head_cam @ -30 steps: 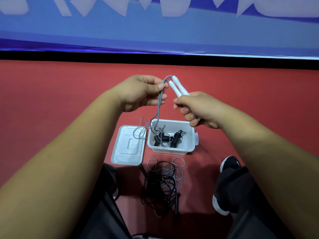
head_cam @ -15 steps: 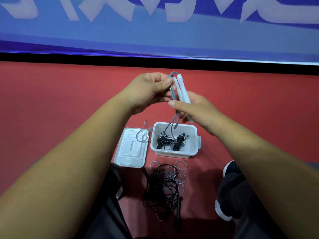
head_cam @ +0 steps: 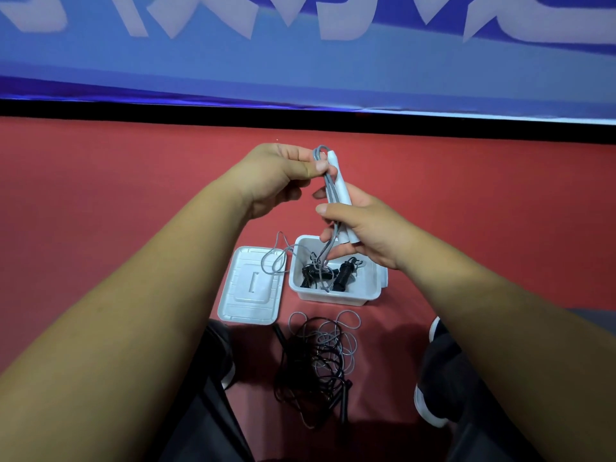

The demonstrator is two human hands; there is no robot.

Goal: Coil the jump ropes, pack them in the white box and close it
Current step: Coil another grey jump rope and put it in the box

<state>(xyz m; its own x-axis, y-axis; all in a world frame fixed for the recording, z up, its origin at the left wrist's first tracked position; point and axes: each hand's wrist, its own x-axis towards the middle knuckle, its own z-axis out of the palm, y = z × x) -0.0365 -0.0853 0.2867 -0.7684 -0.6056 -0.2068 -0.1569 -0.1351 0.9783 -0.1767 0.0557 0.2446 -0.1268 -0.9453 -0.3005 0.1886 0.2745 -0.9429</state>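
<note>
Closest to us, our two bare forearms reach forward and the hands meet in the air above the box. Our right hand (head_cam: 370,228) curls its grip round the pair of white handles (head_cam: 341,188), which point up and slightly away. Our left hand (head_cam: 273,176) pinches the grey rope (head_cam: 327,186) between thumb and fingertips, right at the bend where it leaves the handle tops. From there the cord runs down along the handles and drops into the box.

Below, on the red floor (head_cam: 100,201), dark trousers and two black shoes (head_cam: 430,398) with white soles frame a loose tangle of ropes (head_cam: 316,361), black and grey strands mixed together. Just beyond it the white box (head_cam: 333,296) stands open, with black handles (head_cam: 343,276) lying inside and the grey cord trailing among them. The lid (head_cam: 250,295) lies flat on the floor just beside the box on its left, and a loop of the grey cord spills over its far corner.

Further off the floor runs plain and matt to a black strip (head_cam: 166,110) at the foot of the wall, and above that hangs a blue banner (head_cam: 300,71) with large pale shapes
</note>
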